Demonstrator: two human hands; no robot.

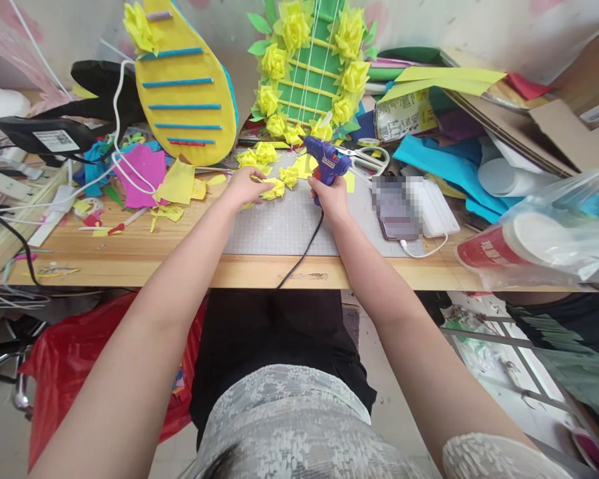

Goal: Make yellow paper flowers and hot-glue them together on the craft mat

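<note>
The right hand (331,196) is clamped around a glue gun (330,161); the left hand (246,188) meets a flower (275,189), its grip indeterminable.

Right hand (333,199) partly covers the glue gun (329,161); pixelation obscures a phone (398,209); top edge crops the green panel (329,85).

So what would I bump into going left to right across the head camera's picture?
Thin magenta sheet, person's bare left hand, purple plastic glue gun, white rectangular block, round red-and-white cup.
</note>
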